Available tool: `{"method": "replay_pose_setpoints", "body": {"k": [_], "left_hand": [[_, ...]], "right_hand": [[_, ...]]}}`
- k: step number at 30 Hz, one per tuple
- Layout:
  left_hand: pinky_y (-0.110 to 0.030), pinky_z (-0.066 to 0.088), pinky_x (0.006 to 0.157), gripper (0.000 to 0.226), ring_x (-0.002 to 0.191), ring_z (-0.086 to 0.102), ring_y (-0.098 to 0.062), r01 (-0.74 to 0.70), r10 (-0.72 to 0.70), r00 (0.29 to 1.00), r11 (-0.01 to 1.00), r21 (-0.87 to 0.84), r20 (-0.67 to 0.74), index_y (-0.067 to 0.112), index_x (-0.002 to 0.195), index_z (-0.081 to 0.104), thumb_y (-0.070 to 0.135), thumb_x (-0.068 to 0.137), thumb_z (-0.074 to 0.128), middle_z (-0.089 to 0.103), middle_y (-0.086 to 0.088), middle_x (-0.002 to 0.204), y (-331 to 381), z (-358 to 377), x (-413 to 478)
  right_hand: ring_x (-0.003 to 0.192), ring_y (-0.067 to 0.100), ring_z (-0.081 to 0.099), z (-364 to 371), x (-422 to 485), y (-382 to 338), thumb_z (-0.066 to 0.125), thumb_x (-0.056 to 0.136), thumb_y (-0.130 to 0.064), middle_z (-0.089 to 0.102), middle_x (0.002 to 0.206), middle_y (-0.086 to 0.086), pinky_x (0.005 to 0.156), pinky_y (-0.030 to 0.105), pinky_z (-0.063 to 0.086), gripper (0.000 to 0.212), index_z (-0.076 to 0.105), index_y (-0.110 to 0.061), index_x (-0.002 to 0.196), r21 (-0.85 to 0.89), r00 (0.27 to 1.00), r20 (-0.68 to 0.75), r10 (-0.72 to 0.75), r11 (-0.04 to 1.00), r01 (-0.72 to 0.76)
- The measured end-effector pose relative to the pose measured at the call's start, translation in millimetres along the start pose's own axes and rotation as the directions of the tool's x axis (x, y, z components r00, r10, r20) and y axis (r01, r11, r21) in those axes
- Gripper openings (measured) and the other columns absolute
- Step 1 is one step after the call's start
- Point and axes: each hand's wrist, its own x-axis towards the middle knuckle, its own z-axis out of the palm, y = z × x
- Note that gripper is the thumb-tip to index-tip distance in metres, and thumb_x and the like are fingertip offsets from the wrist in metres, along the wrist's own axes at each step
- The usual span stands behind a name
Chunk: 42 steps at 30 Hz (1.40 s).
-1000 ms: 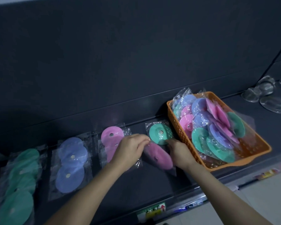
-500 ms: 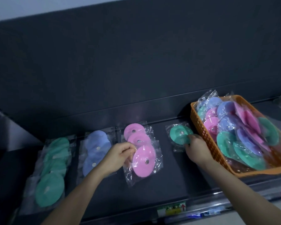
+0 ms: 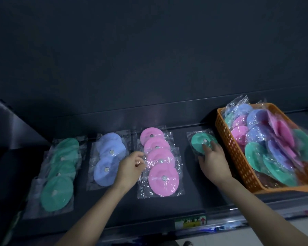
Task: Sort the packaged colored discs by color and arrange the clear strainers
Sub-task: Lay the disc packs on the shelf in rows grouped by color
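On the dark shelf lie three sorted rows of wrapped discs: green point(image 3: 58, 192) at the left, blue point(image 3: 105, 173) beside it, pink point(image 3: 163, 180) in the middle. My left hand point(image 3: 131, 167) has curled fingers that pinch the wrapper edge on the pink row's left side. A single wrapped green disc point(image 3: 199, 142) lies between the pink row and the orange basket point(image 3: 227, 144). My right hand point(image 3: 212, 161) grips this disc, fingers on top and thumb at its near edge. The basket holds several mixed pink, blue and green packs. No clear strainers show.
A dark back wall point(image 3: 149, 59) rises right behind the shelf. The shelf's front rail carries a small price label point(image 3: 190, 221). A slanted dark side panel point(image 3: 11, 125) closes the left end. Bare shelf surface lies in front of the pink row and the single green disc.
The pink pack that my left hand carried now lies at the front of the pink row. My right hand has closed onto the lone green disc. The view has shifted left.
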Motion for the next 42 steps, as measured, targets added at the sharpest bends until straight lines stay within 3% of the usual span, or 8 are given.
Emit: {"method": "replay_pose_setpoints", "body": {"k": [3,7,10,14,24,30,36,42], "left_hand": [[-0.025,0.045,0.088,0.030,0.098,0.060,-0.023,-0.178,0.211,0.972,0.949,0.262,-0.103,0.006,0.111,0.064,0.002,0.081,0.065,0.064,-0.009,0.108,2,2,-8],[-0.026,0.012,0.117,0.049,0.144,0.020,-0.018,-0.477,0.412,0.878,0.784,0.397,0.241,0.017,0.139,0.045,0.032,0.093,0.053,0.030,0.000,0.152,8,20,-22],[-0.025,-0.014,0.114,0.064,0.143,-0.021,-0.015,-0.512,0.336,0.853,0.688,0.514,0.400,0.032,0.150,0.010,0.052,0.095,0.035,-0.015,0.009,0.154,0,38,-27],[-0.022,-0.025,0.107,0.066,0.136,-0.034,-0.014,-0.467,0.305,0.881,0.687,0.557,0.362,0.035,0.150,-0.001,0.056,0.095,0.030,-0.024,0.007,0.154,-6,47,-29],[-0.025,-0.003,0.117,0.069,0.146,-0.011,-0.014,-0.430,0.290,0.894,0.768,0.475,0.340,0.029,0.150,0.013,0.054,0.093,0.042,-0.007,0.004,0.160,-3,44,-27],[-0.026,0.020,0.114,0.062,0.144,0.014,-0.009,-0.292,0.247,0.953,0.901,0.320,0.174,0.022,0.146,0.029,0.048,0.093,0.047,0.012,0.005,0.158,13,36,-31],[-0.014,0.036,0.094,0.045,0.109,0.050,-0.005,-0.136,0.145,0.978,0.989,0.065,-0.152,0.018,0.132,0.049,0.033,0.091,0.059,0.053,0.002,0.128,18,28,-42],[-0.003,0.041,0.083,0.059,0.105,0.053,0.014,-0.060,0.035,0.994,0.964,-0.258,-0.101,0.038,0.124,0.042,0.017,0.079,0.074,0.054,0.027,0.114,14,8,-47]], "right_hand": [[0.116,0.042,0.045,-2,6,6,0.060,0.088,-0.022,0.050,0.126,0.025,0.101,0.042,0.038,0.037,0.057,-0.002,0.119,0.074,0.995,0.054,0.083,0.993,-0.086],[0.113,0.044,0.047,-3,18,8,0.063,0.086,-0.020,0.049,0.124,0.028,0.099,0.043,0.040,0.043,0.051,0.001,0.122,0.221,0.980,0.029,0.197,0.955,-0.199],[0.114,0.046,0.045,-3,29,0,0.067,0.084,-0.024,0.048,0.123,0.030,0.098,0.044,0.038,0.055,0.041,0.003,0.123,0.330,0.943,0.059,0.327,0.885,-0.327],[0.117,0.046,0.042,1,34,-7,0.072,0.077,-0.035,0.045,0.127,0.026,0.098,0.046,0.036,0.072,0.034,-0.003,0.130,0.129,0.939,0.103,0.329,0.931,-0.341],[0.098,0.031,0.061,-15,31,-4,0.074,0.073,-0.008,0.066,0.098,0.011,0.084,0.033,0.047,0.075,0.036,-0.004,0.138,0.517,0.945,0.019,0.326,0.806,-0.288],[0.054,-0.002,0.056,-41,19,-20,0.069,0.080,-0.005,0.061,0.065,-0.011,0.051,0.007,0.044,0.007,0.068,-0.010,0.086,0.753,0.979,-0.085,0.187,0.655,-0.060],[0.063,-0.001,0.061,-50,-2,-42,0.058,0.085,0.006,0.069,0.073,-0.007,0.059,0.014,0.051,0.030,0.068,-0.022,0.080,0.888,0.998,0.008,-0.060,0.460,0.021],[0.070,0.012,0.056,-38,-23,-69,0.059,0.085,0.006,0.066,0.077,0.014,0.067,0.029,0.049,0.040,0.074,-0.030,0.078,0.896,0.949,0.142,-0.280,0.444,-0.003]]}}
